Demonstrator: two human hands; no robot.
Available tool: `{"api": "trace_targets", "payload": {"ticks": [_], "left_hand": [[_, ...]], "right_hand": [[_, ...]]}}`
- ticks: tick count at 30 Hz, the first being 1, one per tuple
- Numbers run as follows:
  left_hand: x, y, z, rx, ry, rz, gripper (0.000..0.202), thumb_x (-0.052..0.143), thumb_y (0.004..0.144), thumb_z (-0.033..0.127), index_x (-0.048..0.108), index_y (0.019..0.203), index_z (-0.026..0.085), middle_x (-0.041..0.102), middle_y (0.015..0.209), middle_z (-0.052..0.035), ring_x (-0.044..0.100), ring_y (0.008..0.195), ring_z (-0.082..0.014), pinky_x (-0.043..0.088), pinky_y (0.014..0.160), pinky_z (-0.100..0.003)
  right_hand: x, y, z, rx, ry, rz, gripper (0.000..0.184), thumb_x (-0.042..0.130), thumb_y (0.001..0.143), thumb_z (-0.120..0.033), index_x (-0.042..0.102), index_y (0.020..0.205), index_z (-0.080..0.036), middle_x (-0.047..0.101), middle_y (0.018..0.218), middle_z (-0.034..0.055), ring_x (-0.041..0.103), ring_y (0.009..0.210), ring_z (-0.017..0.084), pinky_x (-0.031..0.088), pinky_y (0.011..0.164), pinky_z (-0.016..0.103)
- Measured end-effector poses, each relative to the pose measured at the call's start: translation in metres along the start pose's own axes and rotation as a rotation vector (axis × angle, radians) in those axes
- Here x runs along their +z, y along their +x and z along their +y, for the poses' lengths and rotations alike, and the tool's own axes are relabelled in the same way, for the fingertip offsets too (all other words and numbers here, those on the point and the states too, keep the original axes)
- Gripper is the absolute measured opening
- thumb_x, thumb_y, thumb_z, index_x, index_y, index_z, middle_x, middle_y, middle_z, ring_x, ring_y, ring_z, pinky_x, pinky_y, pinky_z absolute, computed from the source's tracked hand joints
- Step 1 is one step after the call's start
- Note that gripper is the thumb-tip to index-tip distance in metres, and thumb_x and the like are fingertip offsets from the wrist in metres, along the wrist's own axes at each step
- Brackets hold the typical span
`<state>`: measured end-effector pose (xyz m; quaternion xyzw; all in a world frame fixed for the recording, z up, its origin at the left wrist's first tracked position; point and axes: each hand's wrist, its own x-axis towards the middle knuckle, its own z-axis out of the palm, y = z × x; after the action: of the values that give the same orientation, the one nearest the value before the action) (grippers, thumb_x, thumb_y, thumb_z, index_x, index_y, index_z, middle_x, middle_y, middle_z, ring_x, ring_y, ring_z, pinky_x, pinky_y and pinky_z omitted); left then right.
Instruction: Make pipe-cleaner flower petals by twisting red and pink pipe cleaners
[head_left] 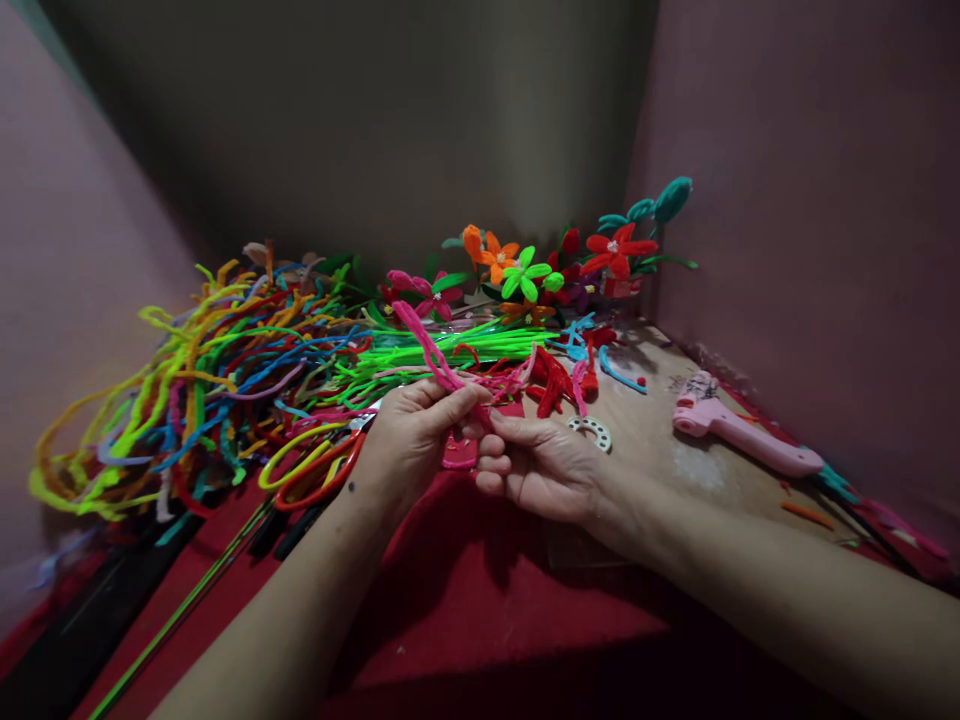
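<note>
Pink pipe cleaners (424, 340) stick up and to the left from between my hands. My left hand (420, 425) pinches them between thumb and fingers. Close against it, my right hand (536, 460) has its thumb and forefinger closed on the lower end of the same pipe cleaners; the fingertips hide part of it. Just below hangs a pink loop (459, 460), partly covered by the hands. Scissors with yellow and orange handles (315, 470) lie beside my left wrist. A white ring with holes (590, 433) lies behind my right hand.
A tangled heap of coloured pipe cleaners (217, 380) fills the left. Green pipe cleaners (450, 347) lie behind my hands, near red pieces (553, 380). Pipe-cleaner flowers (525, 272) stand at the back. A pink glue gun (750, 435) rests on the board (660, 400) at right.
</note>
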<state>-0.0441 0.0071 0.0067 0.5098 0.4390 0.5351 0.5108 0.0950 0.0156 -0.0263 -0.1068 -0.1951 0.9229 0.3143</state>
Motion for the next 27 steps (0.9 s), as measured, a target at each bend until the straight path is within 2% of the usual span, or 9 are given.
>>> {"api": "trace_targets", "payload": {"ticks": [4, 11, 17, 20, 23, 27], "left_hand": [[0.0011, -0.0019, -0.0004, 0.073, 0.075, 0.028, 0.012, 0.067, 0.071, 0.026, 0.068, 0.074, 0.014, 0.062, 0.056, -0.0002, 0.054, 0.052, -0.0086, 0.043, 0.054, -0.021], [0.0048, -0.0031, 0.0019, 0.068, 0.190, 0.113, 0.017, 0.069, 0.067, 0.030, 0.068, 0.071, 0.013, 0.059, 0.054, 0.0005, 0.052, 0.050, -0.0095, 0.039, 0.050, -0.021], [0.0046, -0.0043, 0.0047, 0.063, 0.234, 0.137, 0.020, 0.068, 0.068, 0.033, 0.065, 0.067, 0.013, 0.054, 0.051, 0.0019, 0.047, 0.047, -0.0078, 0.034, 0.045, -0.021], [0.0030, -0.0045, 0.0059, 0.079, 0.248, 0.096, 0.018, 0.067, 0.069, 0.032, 0.065, 0.069, 0.013, 0.053, 0.051, 0.0023, 0.045, 0.047, -0.0073, 0.034, 0.046, -0.021], [0.0008, -0.0044, 0.0068, 0.035, 0.279, 0.018, 0.017, 0.068, 0.069, 0.030, 0.065, 0.069, 0.013, 0.053, 0.051, 0.0027, 0.044, 0.047, -0.0071, 0.033, 0.045, -0.020], [-0.0032, -0.0043, 0.0063, 0.001, 0.299, 0.024, 0.024, 0.067, 0.069, 0.032, 0.058, 0.058, 0.012, 0.052, 0.049, 0.0021, 0.043, 0.045, -0.0065, 0.032, 0.045, -0.020]], "right_hand": [[0.0007, 0.0012, 0.0019, -0.052, -0.044, 0.053, 0.012, 0.050, 0.081, -0.009, 0.060, 0.075, -0.012, 0.049, 0.052, -0.0020, 0.043, 0.047, 0.007, 0.041, 0.051, 0.023], [0.0033, 0.0015, 0.0009, -0.114, -0.163, 0.149, 0.014, 0.052, 0.080, -0.012, 0.061, 0.070, -0.009, 0.055, 0.054, 0.0000, 0.047, 0.043, 0.008, 0.043, 0.048, 0.025], [0.0012, 0.0008, -0.0008, -0.116, -0.327, 0.116, 0.010, 0.058, 0.074, -0.014, 0.063, 0.069, -0.007, 0.057, 0.052, 0.0006, 0.050, 0.042, 0.009, 0.046, 0.050, 0.026], [-0.0024, 0.0020, 0.0011, -0.171, -0.388, 0.116, 0.011, 0.064, 0.071, -0.019, 0.063, 0.067, -0.009, 0.056, 0.051, -0.0007, 0.050, 0.042, 0.008, 0.045, 0.048, 0.024], [-0.0050, 0.0030, 0.0020, -0.214, -0.393, 0.107, 0.012, 0.067, 0.069, -0.021, 0.063, 0.066, -0.010, 0.057, 0.051, -0.0009, 0.050, 0.042, 0.008, 0.044, 0.048, 0.024], [-0.0044, 0.0018, -0.0022, -0.132, -0.294, 0.121, 0.012, 0.060, 0.075, -0.020, 0.062, 0.068, -0.010, 0.060, 0.055, 0.0016, 0.053, 0.046, 0.010, 0.047, 0.052, 0.027]]}}
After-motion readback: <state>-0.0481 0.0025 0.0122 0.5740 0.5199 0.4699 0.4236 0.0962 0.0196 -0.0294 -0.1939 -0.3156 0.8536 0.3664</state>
